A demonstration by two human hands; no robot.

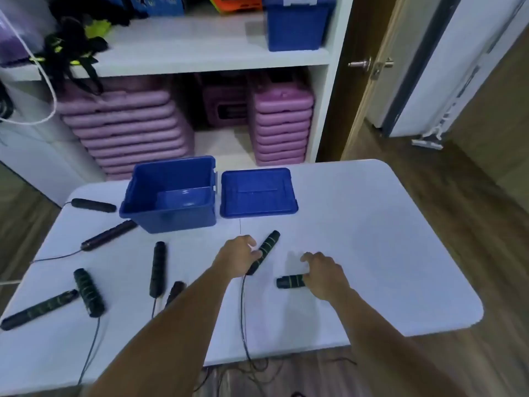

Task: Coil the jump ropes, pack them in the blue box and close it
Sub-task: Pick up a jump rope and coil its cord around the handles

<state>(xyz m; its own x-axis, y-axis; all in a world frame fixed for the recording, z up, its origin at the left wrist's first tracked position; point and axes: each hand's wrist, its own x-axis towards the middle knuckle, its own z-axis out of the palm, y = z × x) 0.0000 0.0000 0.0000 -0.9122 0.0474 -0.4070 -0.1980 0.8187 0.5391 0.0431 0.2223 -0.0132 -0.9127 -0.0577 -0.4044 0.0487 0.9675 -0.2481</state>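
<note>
Both hands (239, 257) on striped rope handles (264, 250)

You have one view, from a wide-angle camera on your head. It looks forward and steeply down, close over the white table (372, 239), with both forearms reaching in from the bottom edge. Shelves (183, 53) stand beyond; straight edges bow outward.

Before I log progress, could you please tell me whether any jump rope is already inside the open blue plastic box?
No, the open blue plastic box shows only its bare floor, with no rope or handle inside.
</note>
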